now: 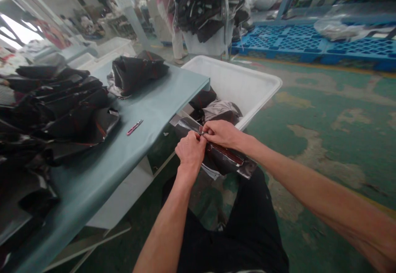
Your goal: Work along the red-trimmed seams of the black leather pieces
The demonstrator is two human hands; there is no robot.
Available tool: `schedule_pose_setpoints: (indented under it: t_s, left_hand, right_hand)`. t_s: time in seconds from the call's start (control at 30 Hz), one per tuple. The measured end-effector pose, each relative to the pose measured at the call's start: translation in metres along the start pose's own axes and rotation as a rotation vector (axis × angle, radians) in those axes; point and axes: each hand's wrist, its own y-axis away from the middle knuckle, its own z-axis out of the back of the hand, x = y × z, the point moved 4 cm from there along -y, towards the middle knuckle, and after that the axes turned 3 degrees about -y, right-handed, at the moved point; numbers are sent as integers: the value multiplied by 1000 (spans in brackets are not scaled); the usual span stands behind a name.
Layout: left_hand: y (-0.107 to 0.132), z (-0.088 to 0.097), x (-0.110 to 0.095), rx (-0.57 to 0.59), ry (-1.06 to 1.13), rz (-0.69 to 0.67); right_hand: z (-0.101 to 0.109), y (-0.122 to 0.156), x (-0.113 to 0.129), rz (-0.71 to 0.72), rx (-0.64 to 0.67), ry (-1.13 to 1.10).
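Both hands, left hand [191, 149] and right hand [221, 133], pinch fingers closed on a dark fabric piece [224, 157] held over the lap beside the table [148, 112] edge, perhaps steadying a seam.

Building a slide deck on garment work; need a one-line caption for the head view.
Both hands, left hand and right hand, pinch a dark fabric piece beside a white bin.

Both forearms bare to the frame edge, no sleeves in view. Left hand [191, 150] and right hand [223, 133]: no gloves, no rings, no watch or wristband visible. Legs in plain black trousers [247, 231], fabric matte, no visible logos, pockets or seams showing.
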Motion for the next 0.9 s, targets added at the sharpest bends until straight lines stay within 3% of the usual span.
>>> schedule_pose_setpoints:
  t_s: [0.13, 0.33, 0.57, 0.77, 0.9]
  left_hand:
    - [-5, 1, 2, 25, 105, 21]
    - [0, -11, 8, -40, 386, 6]
    - [2, -20, 10, -108, 499, -20]
    - [3, -25, 9, -166, 539, -20]
    - [6, -28, 12, -207, 520, 2]
  right_hand:
    - [11, -3, 16, 25, 84, 208]
    - [20, -13, 35, 20, 226, 376]
    - [10, -16, 13, -37, 94, 66]
    - [-7, -18, -9, -285, 71, -273]
    - [-10, -13, -12, -212, 32, -292]
